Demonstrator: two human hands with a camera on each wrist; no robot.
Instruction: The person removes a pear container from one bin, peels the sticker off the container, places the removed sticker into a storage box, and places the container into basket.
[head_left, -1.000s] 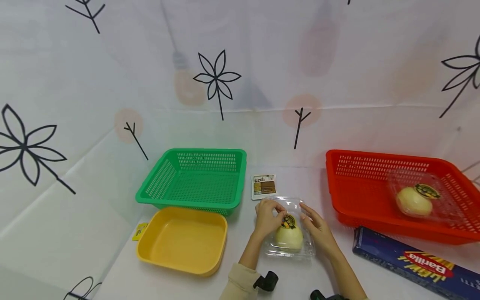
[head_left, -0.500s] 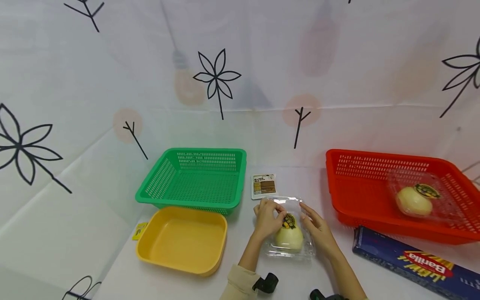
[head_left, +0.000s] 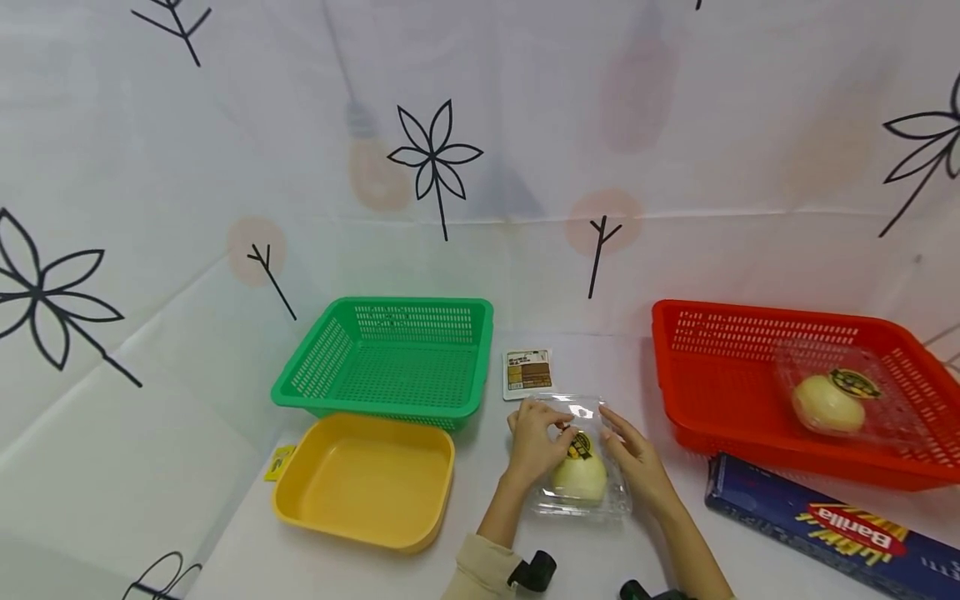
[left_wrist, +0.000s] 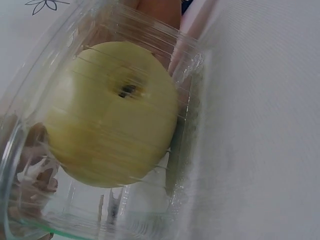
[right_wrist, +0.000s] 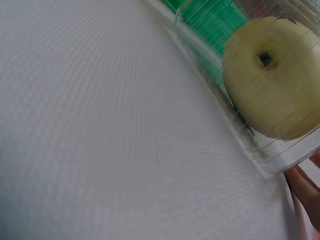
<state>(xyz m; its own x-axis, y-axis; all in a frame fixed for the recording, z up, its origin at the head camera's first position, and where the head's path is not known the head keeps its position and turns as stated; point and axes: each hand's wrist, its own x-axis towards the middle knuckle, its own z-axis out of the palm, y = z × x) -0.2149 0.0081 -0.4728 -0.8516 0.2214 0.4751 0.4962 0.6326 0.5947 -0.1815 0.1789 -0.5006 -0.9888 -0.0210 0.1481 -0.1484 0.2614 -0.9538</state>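
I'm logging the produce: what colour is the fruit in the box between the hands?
Pale yellow; the fruit shows best in the left wrist view.

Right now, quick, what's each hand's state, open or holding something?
Left hand: fingers at the round label; can't tell whether pinching.
Right hand: open, against the clear clamshell.

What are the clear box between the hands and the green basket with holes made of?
The clear rectangular box looks like thin, glossy plastic: it catches bright highlights and the pale round fruit shows through. The green rectangular basket is probably smooth moulded plastic, with one even colour and neat rows of slots.
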